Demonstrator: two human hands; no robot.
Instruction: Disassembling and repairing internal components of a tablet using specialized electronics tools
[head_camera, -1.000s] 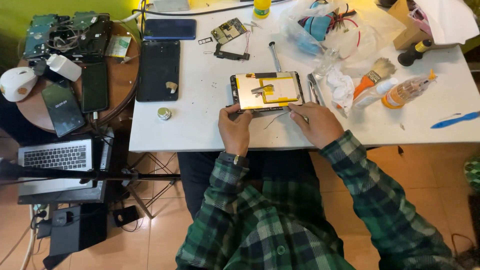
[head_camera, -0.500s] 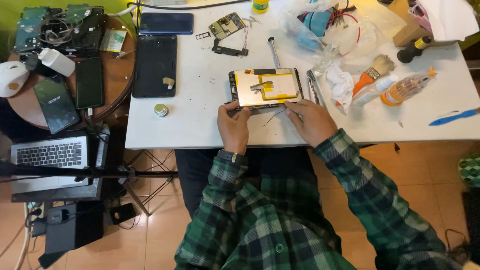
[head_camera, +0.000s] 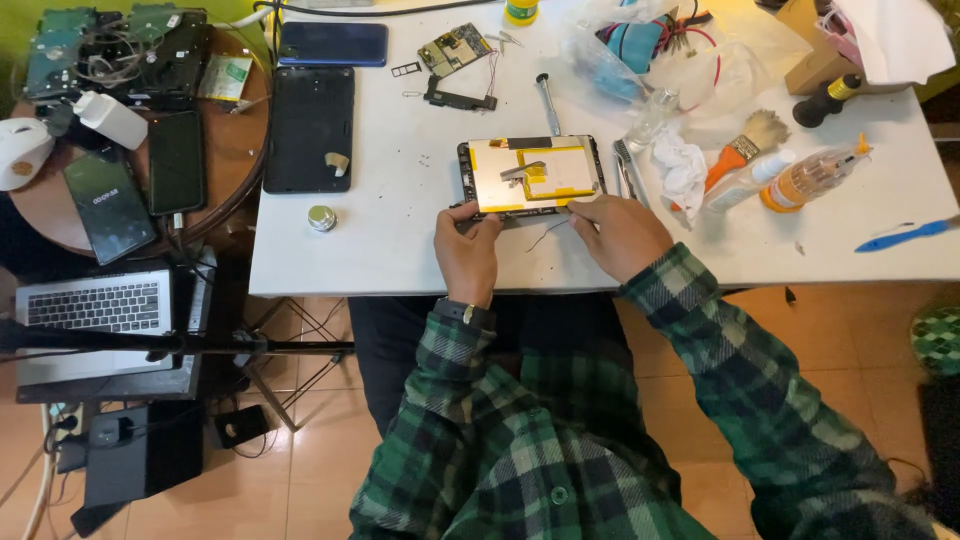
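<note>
Both hands pinch the near edge of the opened tablet (head_camera: 532, 176) lying flat mid-surface: left hand (head_camera: 468, 250) at its near-left corner, right hand (head_camera: 620, 232) near-right. Looks light, thin, fragile, so gripping the frame edges beats touching the ribbon cable.

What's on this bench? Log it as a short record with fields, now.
Left hand: grips the near left corner of the opened tablet
Right hand: fingertips at the tablet's near right edge
Tablet: back off, yellow tape and a metal plate showing
Surface: white table
Right of tablet: paintbrush, orange-capped squeeze bottle
Left of tablet: black back cover
</note>
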